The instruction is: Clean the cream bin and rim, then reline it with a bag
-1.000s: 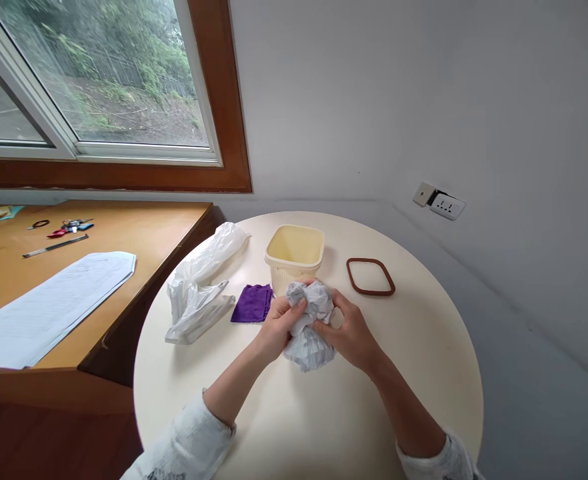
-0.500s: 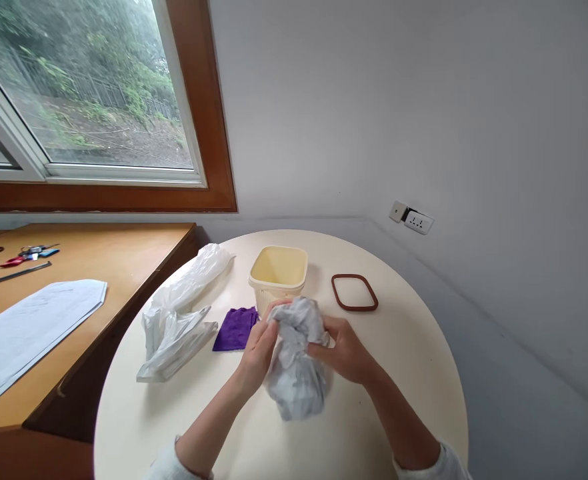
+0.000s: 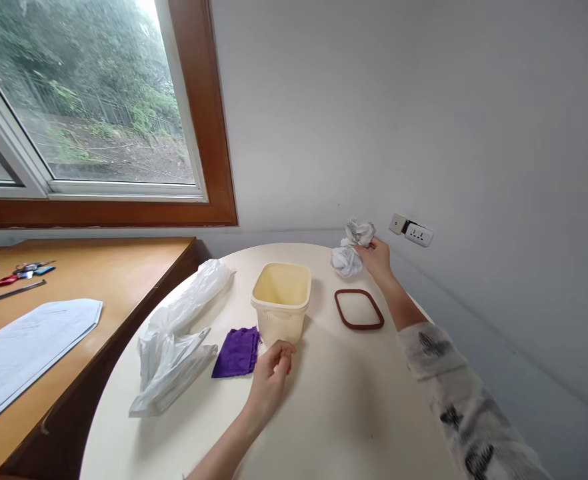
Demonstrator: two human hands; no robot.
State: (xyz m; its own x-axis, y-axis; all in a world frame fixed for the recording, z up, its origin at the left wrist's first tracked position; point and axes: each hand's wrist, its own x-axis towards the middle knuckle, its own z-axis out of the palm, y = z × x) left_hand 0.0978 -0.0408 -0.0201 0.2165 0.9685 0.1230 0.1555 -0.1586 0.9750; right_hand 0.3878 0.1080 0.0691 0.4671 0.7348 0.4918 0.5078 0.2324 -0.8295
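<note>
- Head view, movement: against the earlier frame, the crumpled white bundle (image 3: 347,262) is no longer between both hands in front of the tub; it is now at the far right of the round table (image 3: 334,407), near the wall.
- Right hand (image 3: 375,257): arm extended, fingers closed on the bundle's right side — presumably gripped there because the arm comes in from that side. Whether the bundle rests on the tabletop or is held just above it, I cannot tell.
- Left hand (image 3: 271,372): narrow, fingers loosely curled, no item visible in them. It is before the front of the cream tub (image 3: 280,324); contact cannot be confirmed.
- Cream tub: upright, mouth up, placed centrally, apparently so that either hand can reach it.
- Brown ring (image 3: 367,327): lies flat to the right of the tub, well apart from it. Its rounded-square outline resembles the tub's mouth, which may explain its place nearby.
- Purple cloth (image 3: 237,353): folded flat just left of the tub; the folding probably keeps it compact.
- Translucent plastic bag (image 3: 174,347): lies loose along the table's left side — seemingly kept out from between the hands.
- Desk (image 3: 134,267): at left, bearing papers (image 3: 39,350) and keys (image 3: 27,270).
</note>
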